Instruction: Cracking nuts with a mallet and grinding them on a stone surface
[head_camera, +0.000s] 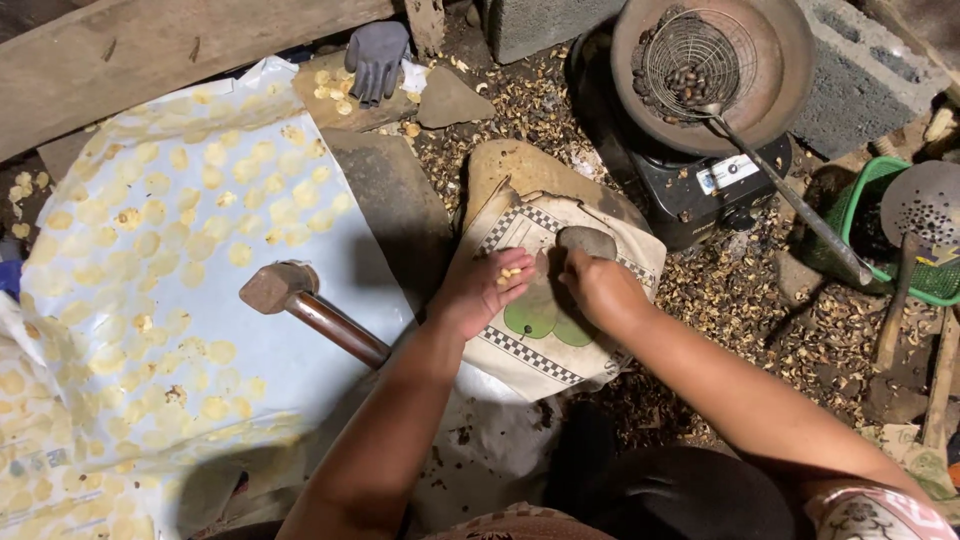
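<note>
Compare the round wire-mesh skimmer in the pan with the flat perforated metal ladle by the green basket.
The round wire-mesh skimmer is open woven wire, basket-shaped; the flat perforated metal ladle is a solid disc with punched holes. The skimmer lies in the round pan holding dark nuts; the ladle rests over the green plastic basket, seemingly empty. The skimmer's handle is metal; the ladle's looks wooden. Both are long-handled.

The hammer (300, 305) lies on the sheet (300, 200), left of the sack (560, 340); the pan (712, 70) sits on the stove (700, 185) behind it.
</note>
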